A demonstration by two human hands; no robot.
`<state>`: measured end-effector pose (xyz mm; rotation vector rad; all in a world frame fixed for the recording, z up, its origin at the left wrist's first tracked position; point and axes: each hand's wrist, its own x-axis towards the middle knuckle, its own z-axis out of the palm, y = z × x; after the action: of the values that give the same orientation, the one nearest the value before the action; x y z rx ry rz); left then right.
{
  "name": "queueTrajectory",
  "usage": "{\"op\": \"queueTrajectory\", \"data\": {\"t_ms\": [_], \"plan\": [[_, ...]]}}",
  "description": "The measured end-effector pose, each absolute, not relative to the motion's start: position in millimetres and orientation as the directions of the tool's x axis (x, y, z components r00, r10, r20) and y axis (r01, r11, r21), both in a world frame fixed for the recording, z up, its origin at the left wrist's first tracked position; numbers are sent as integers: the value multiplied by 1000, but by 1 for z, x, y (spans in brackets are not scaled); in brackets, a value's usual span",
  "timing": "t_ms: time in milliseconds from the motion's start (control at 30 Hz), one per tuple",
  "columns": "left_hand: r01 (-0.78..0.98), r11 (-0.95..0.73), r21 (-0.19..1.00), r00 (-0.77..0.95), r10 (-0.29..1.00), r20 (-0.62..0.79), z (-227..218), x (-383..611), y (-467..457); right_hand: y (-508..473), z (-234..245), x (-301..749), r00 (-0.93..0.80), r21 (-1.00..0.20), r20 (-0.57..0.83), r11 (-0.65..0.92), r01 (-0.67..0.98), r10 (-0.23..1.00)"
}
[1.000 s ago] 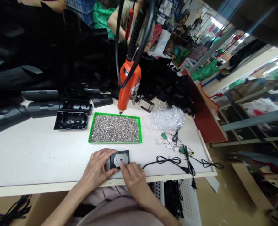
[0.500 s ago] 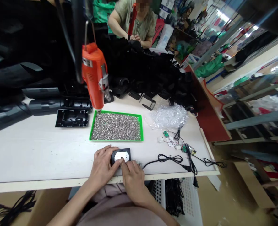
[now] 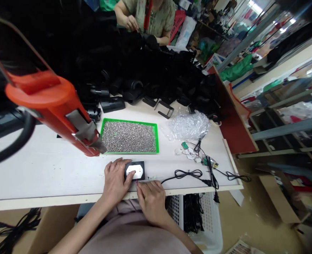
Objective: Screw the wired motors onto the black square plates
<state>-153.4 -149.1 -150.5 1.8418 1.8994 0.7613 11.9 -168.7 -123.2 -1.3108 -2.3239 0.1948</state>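
Note:
My left hand (image 3: 116, 180) is closed on the left side of a small black square housing (image 3: 142, 164) at the table's front edge, its thumb lying over the top. A white plate (image 3: 138, 171) with cut corners sits in that housing. Just below the housing, my right hand (image 3: 152, 197) pinches a thin red wire (image 3: 137, 181) between thumb and forefinger. Where the wire ends is too small to tell. Behind both hands lies a green tray (image 3: 157, 139) full of small metal screws.
An orange electric screwdriver (image 3: 57, 106) hangs at left, close to the camera. Black plastic parts (image 3: 134, 91) are heaped behind. To the right lie a clear plastic bag (image 3: 189, 125), circuit boards (image 3: 184, 145) and a black power cord (image 3: 189, 173). Across the heap sits a co-worker (image 3: 152, 21).
My right hand has drawn back from the white plate toward the table edge, with a red wire now showing at its fingertips. The hanging screwdriver has swung nearer and left.

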Motion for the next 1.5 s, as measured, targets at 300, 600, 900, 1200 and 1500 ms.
{"op": "queueTrajectory", "data": {"t_ms": [300, 600, 900, 1200, 1500], "plan": [[774, -5, 633, -83, 991, 108, -157, -155, -149, -163, -117, 31, -533, -321, 403, 660, 679, 744], [780, -35, 625, -82, 984, 157, -161, -156, -147, -129, -89, 79, -396, -225, -99, 367, 903, 913], [783, -61, 619, -76, 978, 192, -161, -155, -149, -139, -107, 46, -305, -478, -128, 210, 853, 944], [787, -78, 612, -74, 973, 218, -161, -152, -151, -114, -96, 44, -357, -926, -45, 95, 364, 933], [815, -92, 573, -65, 967, 248, -162, -146, -156, -102, -81, 22, -671, -404, -47, 601, 690, 740]]}}
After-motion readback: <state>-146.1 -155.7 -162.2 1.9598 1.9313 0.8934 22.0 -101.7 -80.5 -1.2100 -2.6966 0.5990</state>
